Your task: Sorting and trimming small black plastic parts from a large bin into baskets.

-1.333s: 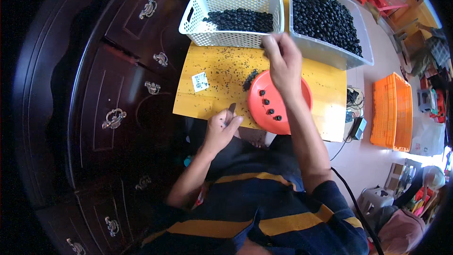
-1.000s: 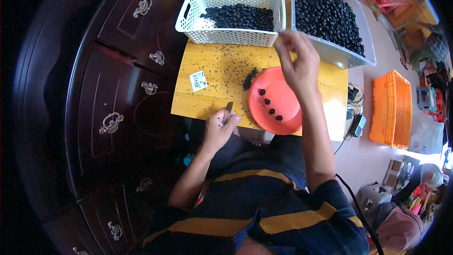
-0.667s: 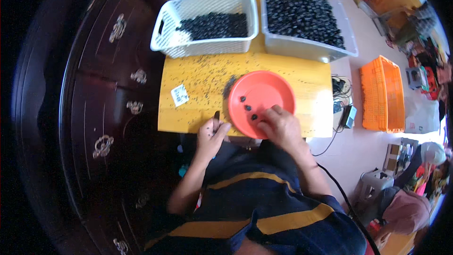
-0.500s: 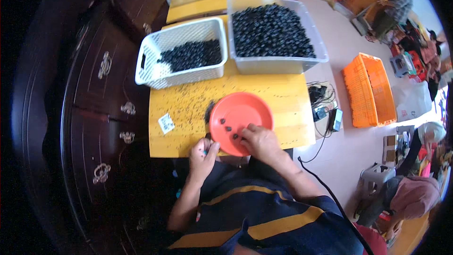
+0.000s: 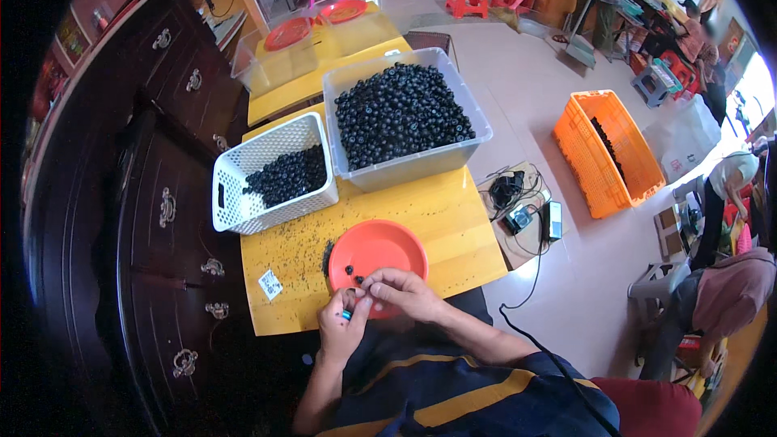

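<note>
Over the near rim of a shallow red plastic dish [image 5: 388,243], my two hands meet, fingertips together. My left hand [image 5: 341,325] is closed round a small teal-blue thing [image 5: 346,315], mostly hidden in the fingers. In a pinch, my right hand [image 5: 409,294] touches the left fingertips; what lies between them I cannot make out. Two small round black pieces [image 5: 350,270] sit in the dish beside my right fingertips. Behind stand a white lattice basket [image 5: 235,170] partly filled with such pieces and a translucent bin [image 5: 413,171] heaped with them.
Dark crumbs and a printed white square [image 5: 270,284] lie on the yellow table [image 5: 453,235]. Dark drawers [image 5: 162,259] flank it at left. An orange crate [image 5: 591,170], cables [image 5: 508,190] and a grey stool [image 5: 651,287] are on the floor at right. Several people are beyond.
My right hand has moved from inside the dish to my left fingertips. Two black pieces show in the dish where three showed before. The view has tilted up toward the room.
</note>
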`<state>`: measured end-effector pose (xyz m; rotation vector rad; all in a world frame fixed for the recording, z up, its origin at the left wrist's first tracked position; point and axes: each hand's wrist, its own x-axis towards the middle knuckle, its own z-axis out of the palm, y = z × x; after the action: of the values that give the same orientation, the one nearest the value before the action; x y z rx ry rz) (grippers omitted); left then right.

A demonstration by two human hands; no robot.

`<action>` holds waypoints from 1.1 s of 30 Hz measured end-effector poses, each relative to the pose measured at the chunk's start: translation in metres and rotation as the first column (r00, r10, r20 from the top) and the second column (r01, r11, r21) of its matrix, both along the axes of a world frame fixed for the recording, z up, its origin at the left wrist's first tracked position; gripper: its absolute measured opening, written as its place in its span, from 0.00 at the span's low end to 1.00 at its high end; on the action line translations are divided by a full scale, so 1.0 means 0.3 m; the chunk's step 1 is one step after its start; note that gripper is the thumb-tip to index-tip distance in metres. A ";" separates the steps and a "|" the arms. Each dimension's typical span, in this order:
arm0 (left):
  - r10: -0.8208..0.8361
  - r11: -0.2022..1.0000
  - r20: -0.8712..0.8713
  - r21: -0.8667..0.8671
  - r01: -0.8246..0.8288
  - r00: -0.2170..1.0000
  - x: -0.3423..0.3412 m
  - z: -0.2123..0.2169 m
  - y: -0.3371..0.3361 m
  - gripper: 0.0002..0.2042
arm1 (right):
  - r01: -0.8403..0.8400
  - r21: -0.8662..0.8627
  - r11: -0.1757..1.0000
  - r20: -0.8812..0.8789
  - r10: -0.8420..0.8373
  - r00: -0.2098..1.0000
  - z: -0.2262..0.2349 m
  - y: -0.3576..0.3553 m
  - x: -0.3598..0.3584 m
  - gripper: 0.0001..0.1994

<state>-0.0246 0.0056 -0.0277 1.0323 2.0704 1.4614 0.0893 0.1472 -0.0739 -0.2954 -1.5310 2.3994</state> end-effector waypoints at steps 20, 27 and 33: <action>-0.032 0.994 -0.284 0.094 0.061 0.958 -0.030 -0.032 0.004 0.09 | -0.100 -0.458 0.883 0.113 0.170 0.979 0.071 -0.051 -0.022 0.18; -0.145 0.938 0.575 0.339 -0.074 0.805 0.020 0.024 -0.009 0.05 | -0.106 -0.522 0.847 0.032 0.143 0.989 0.120 -0.072 -0.030 0.20; -0.165 0.944 0.689 0.317 -0.089 0.706 0.013 0.035 -0.028 0.06 | -0.174 -0.496 0.850 -0.064 0.165 0.984 0.160 -0.086 -0.022 0.18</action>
<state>-0.0206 -0.0028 -0.0172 0.4625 1.2601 1.8467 0.0827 0.1213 -0.0257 -0.2454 -0.9265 2.9088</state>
